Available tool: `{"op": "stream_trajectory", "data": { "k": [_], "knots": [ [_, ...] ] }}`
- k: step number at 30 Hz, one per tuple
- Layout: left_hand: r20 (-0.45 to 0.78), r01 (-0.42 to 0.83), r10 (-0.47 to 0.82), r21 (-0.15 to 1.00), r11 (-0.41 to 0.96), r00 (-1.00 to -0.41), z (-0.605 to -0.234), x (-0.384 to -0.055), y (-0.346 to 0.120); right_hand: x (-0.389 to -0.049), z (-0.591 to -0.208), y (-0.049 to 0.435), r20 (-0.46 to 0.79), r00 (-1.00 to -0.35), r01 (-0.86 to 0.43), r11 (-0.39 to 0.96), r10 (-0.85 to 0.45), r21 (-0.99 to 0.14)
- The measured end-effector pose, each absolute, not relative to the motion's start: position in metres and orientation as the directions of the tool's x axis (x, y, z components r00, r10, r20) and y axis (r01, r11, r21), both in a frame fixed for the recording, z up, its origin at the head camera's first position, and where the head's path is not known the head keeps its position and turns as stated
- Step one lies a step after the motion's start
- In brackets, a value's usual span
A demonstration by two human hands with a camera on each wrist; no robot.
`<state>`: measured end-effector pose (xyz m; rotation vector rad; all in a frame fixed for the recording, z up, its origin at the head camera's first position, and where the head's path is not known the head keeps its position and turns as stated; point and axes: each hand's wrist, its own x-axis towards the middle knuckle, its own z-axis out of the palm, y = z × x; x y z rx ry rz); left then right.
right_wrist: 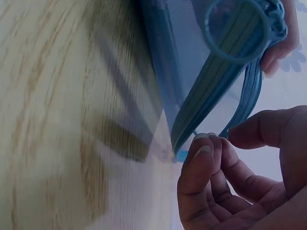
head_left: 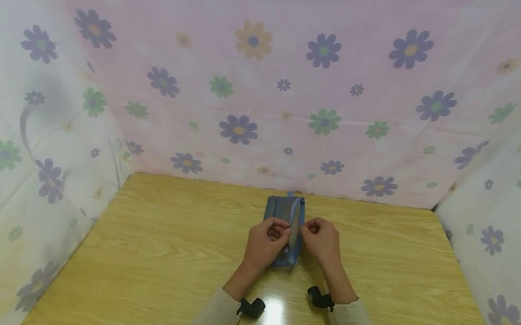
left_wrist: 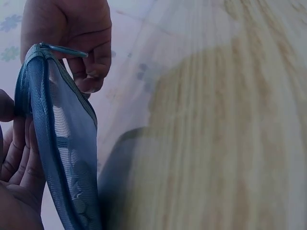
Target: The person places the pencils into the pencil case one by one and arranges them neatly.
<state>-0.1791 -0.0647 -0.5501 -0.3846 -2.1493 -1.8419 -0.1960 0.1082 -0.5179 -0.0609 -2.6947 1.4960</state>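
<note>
A blue mesh zipper pouch (head_left: 284, 207) stands on the table between both hands, its zipped mouth spread apart at the top. My left hand (head_left: 264, 242) pinches the left edge of the mouth between thumb and fingers. On the opposite edge, my right hand (head_left: 324, 242) grips the rim with thumb and fingertips, its other fingers curled. In the right wrist view a ring-shaped zipper pull (right_wrist: 209, 33) hangs at the near end of the zipper (right_wrist: 204, 103). Through the mesh side (left_wrist: 79, 143) in the left wrist view, the inside shows only dimly.
The wood-grain table (head_left: 175, 243) reaches back to a flowered pink cloth wall (head_left: 267, 94). Similar cloth walls stand along the left and right sides. Black wrist cameras (head_left: 252, 308) sit at both cuffs, close over the tabletop.
</note>
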Motion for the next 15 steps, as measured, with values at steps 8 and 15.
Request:
{"op": "stream_trajectory", "data": {
  "k": [8,15],
  "knots": [
    [0.391,0.389,0.036,0.898,0.207,-0.920,-0.543,-0.182,-0.067,-0.200,-0.521,0.116,0.050,-0.995,0.003,0.554,0.081,-0.833],
    [0.392,0.399,0.079,0.884,0.245,-0.916,-0.538,-0.184,-0.064,-0.197,-0.520,0.125,0.071,-0.996,-0.021,0.584,0.062,-0.811]
  ]
}}
